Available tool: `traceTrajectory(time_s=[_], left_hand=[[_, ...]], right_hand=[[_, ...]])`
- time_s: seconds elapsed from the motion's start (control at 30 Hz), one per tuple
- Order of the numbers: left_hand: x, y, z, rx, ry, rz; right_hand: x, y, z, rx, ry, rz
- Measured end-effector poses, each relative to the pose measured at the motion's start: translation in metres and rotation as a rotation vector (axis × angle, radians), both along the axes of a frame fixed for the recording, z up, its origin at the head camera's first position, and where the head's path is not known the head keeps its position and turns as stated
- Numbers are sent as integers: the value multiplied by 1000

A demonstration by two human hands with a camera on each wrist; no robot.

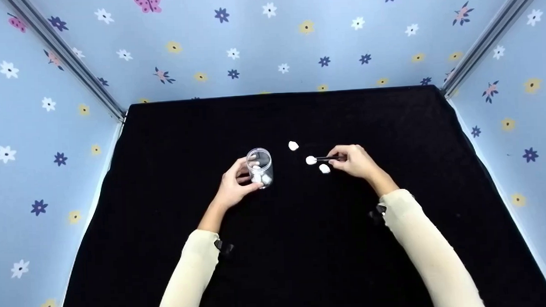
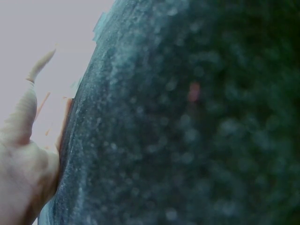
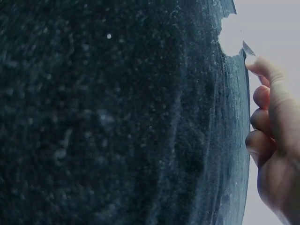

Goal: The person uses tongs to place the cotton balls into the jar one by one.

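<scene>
Left hand [image 1: 232, 186]: my fingers are curled round the jar [image 1: 268, 168].
Right hand [image 1: 354, 161]: my fingers pinch a stick [image 1: 324, 159].
Jar: middle of the frame, white lumps [image 1: 266, 178] inside.
Stick: right of centre, its tip at one lump [image 1: 310, 160].

The head view looks forward and down from above, wide over the black cloth-covered counter [image 1: 285, 253] before me. Both wrist views face it from very near. Head and left wrist share the bare left fingers [image 2: 22, 110]; head and right wrist, the bare right fingers [image 3: 261, 119] and a rounded white lump [image 3: 230, 35].
</scene>
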State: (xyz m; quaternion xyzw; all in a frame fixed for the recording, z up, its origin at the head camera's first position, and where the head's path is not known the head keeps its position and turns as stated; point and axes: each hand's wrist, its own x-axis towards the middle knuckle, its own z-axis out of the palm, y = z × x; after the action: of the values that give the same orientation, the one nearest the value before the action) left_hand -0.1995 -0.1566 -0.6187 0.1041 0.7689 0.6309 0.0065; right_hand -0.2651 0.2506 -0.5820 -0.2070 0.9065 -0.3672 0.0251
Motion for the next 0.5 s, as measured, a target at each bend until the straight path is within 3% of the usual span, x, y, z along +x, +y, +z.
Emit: traceTrajectory(time_s=[0.3,0.5], left_hand=[[-1,-1,-5,-17,24,2],[-1,-2,-2,-34,9,-10]], right_hand=[[0,1,1,8,1,7],[0,0,0,-6,-2,4]])
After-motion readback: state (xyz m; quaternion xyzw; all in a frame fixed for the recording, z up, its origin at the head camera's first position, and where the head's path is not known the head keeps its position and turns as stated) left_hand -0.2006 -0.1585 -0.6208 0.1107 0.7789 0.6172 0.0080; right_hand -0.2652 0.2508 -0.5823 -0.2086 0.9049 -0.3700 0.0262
